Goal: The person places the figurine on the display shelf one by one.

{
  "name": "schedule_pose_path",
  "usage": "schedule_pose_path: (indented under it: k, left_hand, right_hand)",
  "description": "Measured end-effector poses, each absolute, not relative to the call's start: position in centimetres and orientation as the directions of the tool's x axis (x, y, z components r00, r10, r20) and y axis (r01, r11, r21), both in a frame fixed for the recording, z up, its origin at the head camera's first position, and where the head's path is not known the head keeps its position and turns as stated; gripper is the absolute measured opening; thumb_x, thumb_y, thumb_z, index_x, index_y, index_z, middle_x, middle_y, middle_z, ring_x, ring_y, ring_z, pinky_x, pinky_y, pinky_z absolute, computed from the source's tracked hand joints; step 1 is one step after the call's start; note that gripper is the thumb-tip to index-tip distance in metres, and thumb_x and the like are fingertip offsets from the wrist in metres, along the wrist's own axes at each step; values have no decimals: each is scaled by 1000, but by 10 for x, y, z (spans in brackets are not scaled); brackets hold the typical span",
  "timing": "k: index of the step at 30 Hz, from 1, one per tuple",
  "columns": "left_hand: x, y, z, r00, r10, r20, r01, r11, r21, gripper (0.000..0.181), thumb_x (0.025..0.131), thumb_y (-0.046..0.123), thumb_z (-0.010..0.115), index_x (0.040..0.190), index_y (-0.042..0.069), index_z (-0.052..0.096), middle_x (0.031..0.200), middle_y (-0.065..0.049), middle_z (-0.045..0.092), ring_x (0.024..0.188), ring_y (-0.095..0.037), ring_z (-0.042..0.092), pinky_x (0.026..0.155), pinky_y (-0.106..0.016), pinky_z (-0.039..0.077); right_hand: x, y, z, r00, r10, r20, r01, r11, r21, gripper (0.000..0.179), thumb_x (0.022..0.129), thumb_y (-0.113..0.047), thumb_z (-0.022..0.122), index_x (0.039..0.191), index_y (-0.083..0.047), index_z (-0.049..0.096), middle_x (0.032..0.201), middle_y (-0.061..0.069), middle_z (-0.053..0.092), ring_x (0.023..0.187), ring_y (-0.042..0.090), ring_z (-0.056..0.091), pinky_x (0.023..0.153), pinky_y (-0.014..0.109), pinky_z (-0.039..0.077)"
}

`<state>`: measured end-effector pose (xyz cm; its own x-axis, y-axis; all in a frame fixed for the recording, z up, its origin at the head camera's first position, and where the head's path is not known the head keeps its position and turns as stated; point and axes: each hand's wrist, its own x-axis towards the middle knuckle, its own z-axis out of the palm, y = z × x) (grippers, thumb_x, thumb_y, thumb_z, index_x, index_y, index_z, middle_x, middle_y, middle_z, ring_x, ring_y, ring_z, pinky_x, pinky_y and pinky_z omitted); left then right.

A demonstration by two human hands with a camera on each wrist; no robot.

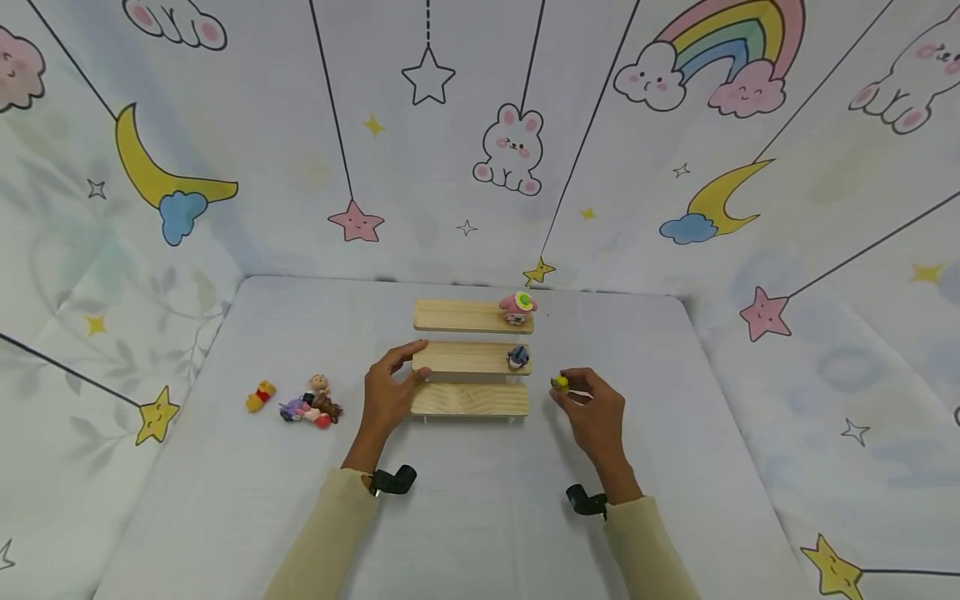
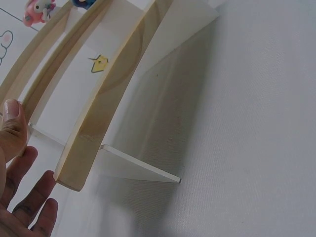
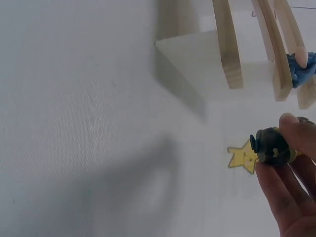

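Observation:
A three-tier display stand has wooden boards (image 1: 471,401) on white supports. My left hand (image 1: 386,392) grips the left end of the middle board, thumb at its front corner and index finger at its rear corner. Off the stand's right side, my right hand (image 1: 596,408) pinches a small toy figurine (image 3: 274,147), dark green in the right wrist view with some yellow showing from above. On the right end of the middle board sits a blue figurine (image 1: 517,357). A pink figurine (image 1: 517,308) with a yellow-green round patch stands on the top board's right end.
Left of the stand lie a yellow and red bear figurine (image 1: 261,397) and a cluster of several small figurines (image 1: 311,404). The white-covered table (image 1: 465,517) meets a printed cloth backdrop (image 1: 435,167) behind and at the sides.

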<state>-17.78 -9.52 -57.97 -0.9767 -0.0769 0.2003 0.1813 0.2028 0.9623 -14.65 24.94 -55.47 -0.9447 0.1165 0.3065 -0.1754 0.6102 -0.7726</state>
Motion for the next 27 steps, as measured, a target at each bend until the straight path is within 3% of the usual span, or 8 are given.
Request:
schedule_pose_path:
  k: [4, 15, 27]
  left_hand:
    - [-178, -94, -580, -976, -83, 203, 184, 188, 965, 48, 90, 21, 85, 137, 20, 73, 144, -5, 70, 134, -33, 62, 121, -55, 42]
    - [-171, -87, -560, -980, -90, 178, 159, 186, 970, 48, 93, 4, 80, 140, 3, 68, 147, -19, 65, 138, -43, 57, 122, -62, 38]
    - [-163, -86, -542, -978, -91, 187, 167, 190, 967, 48, 93, 9, 80, 139, 3, 69, 145, -18, 67, 136, -41, 59, 121, -61, 40]
  right_hand:
    - [-143, 240, -556, -947, 139, 289, -168, 551, -817, 39, 84, -5, 91, 118, -12, 73, 115, 5, 78, 101, 22, 79, 79, 17, 63]
    - [-139, 217, -558, -955, 111, 275, -206, 419, -884, 38, 83, -7, 92, 116, -6, 72, 113, 8, 75, 103, 25, 78, 78, 21, 64]
    - [-138, 200, -565, -964, 88, 253, -201, 386, -900, 39, 80, -2, 93, 111, -10, 70, 110, 8, 73, 102, 24, 78, 81, 26, 66]
